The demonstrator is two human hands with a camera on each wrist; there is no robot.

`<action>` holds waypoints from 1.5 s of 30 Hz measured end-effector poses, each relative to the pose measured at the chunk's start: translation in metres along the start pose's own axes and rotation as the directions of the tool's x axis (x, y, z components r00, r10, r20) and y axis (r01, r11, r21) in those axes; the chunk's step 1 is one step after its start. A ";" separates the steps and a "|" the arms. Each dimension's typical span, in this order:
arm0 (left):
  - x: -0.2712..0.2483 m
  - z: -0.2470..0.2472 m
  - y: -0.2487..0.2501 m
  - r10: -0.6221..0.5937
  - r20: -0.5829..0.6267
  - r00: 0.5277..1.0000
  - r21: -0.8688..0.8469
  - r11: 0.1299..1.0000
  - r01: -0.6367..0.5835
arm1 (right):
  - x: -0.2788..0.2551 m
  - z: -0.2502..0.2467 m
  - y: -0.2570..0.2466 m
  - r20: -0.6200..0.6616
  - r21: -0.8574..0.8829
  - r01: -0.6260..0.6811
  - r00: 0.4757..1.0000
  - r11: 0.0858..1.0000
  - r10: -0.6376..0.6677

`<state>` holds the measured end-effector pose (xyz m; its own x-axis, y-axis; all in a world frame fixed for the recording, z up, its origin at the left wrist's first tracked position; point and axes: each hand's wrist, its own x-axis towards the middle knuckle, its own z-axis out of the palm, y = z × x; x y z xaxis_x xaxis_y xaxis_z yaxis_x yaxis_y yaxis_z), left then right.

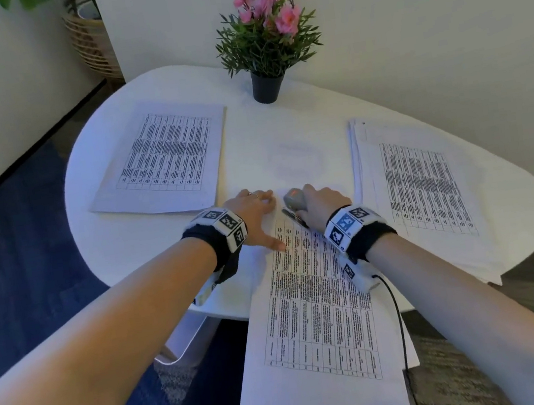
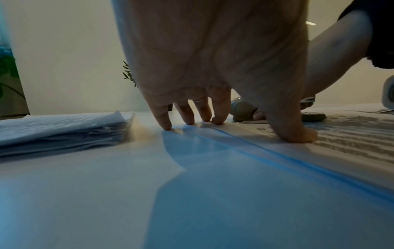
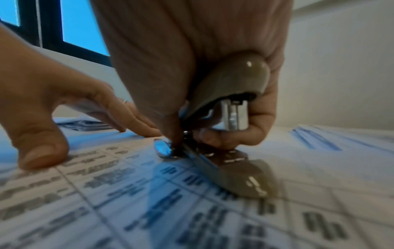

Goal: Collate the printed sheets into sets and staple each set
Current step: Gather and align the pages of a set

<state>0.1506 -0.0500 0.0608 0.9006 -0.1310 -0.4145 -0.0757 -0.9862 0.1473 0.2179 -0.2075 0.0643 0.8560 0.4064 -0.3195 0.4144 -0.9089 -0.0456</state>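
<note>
Two hands at work on one set of sheets. Right hand: fingers and thumb curled round the stapler, which sits at the far corner of the set; the wrist view shows its arm raised off its base, the base lying on top of the printed page rather than under it. Left hand: flat and spread, fingertips on the far left edge, thumb on the print, holding nothing, only pressing the paper down.

Set: lies in front of the person, near end hanging over the table edge.
Left stack: loose sheets, far left, well apart from the hands.
Right stack: just beside the right wrist, fanned at its edges.
Plant: far middle, clear of the work.

Risks, judged:
- Base on top of the page: pressing now would likely drive no staple through the set; the corner must go between arm and base.
- Overhang: if the left hand lifts, the set may slide off toward the lap.
- Sheets not squared: whether the corner edges are flush cannot be told; a staple may miss a lower sheet.
- Right wrist may drag the right stack.
</note>
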 end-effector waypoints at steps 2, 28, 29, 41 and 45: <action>-0.001 0.000 0.001 0.000 -0.001 1.000 0.005 1.000 0.000 | -0.001 0.002 -0.007 -0.031 0.032 -0.057 0.998 0.998 0.058; -0.009 0.006 0.006 0.018 -0.040 0.999 -0.043 0.999 -0.020 | 0.018 0.000 -0.039 -0.013 0.222 -0.174 0.983 0.959 0.181; -0.009 0.005 0.006 0.019 -0.046 0.999 -0.045 0.999 -0.021 | 0.017 -0.002 -0.039 -0.003 0.213 -0.163 0.986 0.963 0.168; -0.018 0.012 0.009 -0.075 -0.073 0.995 -0.126 0.990 0.065 | 0.017 -0.015 -0.030 -0.073 0.193 -0.047 0.995 0.980 0.062; -0.020 0.018 0.002 -0.132 -0.163 0.978 -0.266 0.960 0.086 | 0.015 -0.008 -0.030 -0.025 0.150 -0.083 0.996 0.985 0.088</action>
<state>0.1252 -0.0512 0.0533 0.9604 0.0190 -0.2780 0.1181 -0.9313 0.3446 0.2209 -0.1732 0.0682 0.8968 0.3268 -0.2982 0.2904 -0.9434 -0.1606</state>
